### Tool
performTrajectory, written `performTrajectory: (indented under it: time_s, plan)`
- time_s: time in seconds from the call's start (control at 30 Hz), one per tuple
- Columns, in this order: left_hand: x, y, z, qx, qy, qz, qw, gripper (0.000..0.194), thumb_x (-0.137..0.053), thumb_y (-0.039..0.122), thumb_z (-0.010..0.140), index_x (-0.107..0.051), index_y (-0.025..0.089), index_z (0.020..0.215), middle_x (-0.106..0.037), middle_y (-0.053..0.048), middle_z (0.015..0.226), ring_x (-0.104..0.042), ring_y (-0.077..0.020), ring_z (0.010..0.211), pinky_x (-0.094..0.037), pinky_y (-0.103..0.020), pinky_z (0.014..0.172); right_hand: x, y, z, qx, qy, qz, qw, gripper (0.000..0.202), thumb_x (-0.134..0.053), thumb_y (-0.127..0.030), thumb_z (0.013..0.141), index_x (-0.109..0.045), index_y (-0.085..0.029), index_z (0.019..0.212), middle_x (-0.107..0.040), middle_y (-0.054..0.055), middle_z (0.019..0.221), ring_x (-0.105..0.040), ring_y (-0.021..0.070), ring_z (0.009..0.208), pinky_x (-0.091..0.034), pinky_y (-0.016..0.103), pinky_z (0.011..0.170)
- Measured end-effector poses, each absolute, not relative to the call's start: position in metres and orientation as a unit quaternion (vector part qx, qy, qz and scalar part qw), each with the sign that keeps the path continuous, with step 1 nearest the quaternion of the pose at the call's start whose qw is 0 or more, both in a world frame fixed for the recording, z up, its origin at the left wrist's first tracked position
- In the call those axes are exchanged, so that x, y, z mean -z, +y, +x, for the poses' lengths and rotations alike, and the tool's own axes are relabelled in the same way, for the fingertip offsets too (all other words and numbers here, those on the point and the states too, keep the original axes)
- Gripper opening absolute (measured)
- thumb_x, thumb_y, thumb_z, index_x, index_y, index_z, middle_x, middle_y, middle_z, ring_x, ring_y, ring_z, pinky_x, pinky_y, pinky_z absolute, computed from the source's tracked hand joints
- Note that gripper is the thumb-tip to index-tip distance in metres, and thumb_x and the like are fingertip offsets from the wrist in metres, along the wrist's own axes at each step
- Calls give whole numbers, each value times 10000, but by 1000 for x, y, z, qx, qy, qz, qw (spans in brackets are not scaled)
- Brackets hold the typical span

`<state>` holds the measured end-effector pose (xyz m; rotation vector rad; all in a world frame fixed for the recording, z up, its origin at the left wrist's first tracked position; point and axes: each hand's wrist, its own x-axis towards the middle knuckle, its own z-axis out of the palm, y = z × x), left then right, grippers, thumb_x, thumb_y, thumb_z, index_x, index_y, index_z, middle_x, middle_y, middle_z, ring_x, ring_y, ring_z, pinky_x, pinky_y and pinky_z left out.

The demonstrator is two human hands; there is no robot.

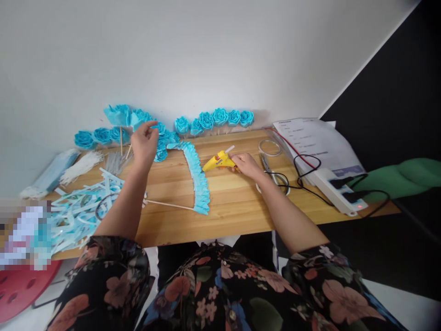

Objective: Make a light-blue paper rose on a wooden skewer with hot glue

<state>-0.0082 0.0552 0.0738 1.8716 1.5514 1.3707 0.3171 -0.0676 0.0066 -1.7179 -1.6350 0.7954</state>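
My right hand [245, 164] is wrapped round the handle of a yellow glue gun [220, 161], whose nozzle points left beside a blue ruffled strip [198, 179]. That strip curves down the table, and a thin wooden stick [170, 204] touches its lower end. Raised over the back left of the table is my left hand [145, 140], its fingers curled together by the blue paper flowers [139, 118]. Whether anything small is between those fingers cannot be made out.
Blue roses [220, 117] line the wall. Paper strips [82, 211] are heaped at left. To the right are scissors [272, 177], a tape roll [269, 147], papers [310, 142] and a white power strip [339, 193] with black cables.
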Motion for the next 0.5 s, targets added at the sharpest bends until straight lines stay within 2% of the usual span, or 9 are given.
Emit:
performTrajectory:
  time_s: [0.07, 0.2, 0.33, 0.5]
  plan:
    - [-76, 49, -14, -418, 548, 712, 133, 333, -569, 256, 859, -733, 148, 1128, -610, 2, 759, -549, -133, 693, -449, -255, 713, -7, -68, 317, -301, -622, -652, 314, 603, -359, -570, 950, -610, -171, 575, -576, 29, 525, -504, 133, 514, -315, 270, 553]
    - [-76, 39, -24, -306, 539, 781, 75, 302, -600, 277, 843, -764, 159, 1067, -689, -34, 857, -576, -170, 747, -445, -287, 745, -8, -68, 317, -302, -622, -653, 309, 603, -353, -576, 941, -620, -171, 582, -560, 24, 507, -502, 134, 504, -314, 271, 551]
    - [-68, 35, -22, -248, 539, 804, 36, 290, -613, 311, 863, -769, 175, 1066, -706, -75, 887, -623, -235, 842, -450, -317, 773, -5, -66, 317, -303, -620, -656, 305, 616, -351, -597, 937, -625, -173, 584, -549, 24, 492, -499, 138, 500, -310, 274, 544]
    - [-62, 40, -6, -209, 544, 813, 19, 275, -603, 318, 895, -757, 173, 1071, -726, -113, 983, -643, -272, 936, -449, -338, 806, -7, -68, 317, -303, -619, -657, 304, 615, -355, -599, 934, -624, -172, 583, -546, 21, 497, -490, 134, 499, -305, 274, 546]
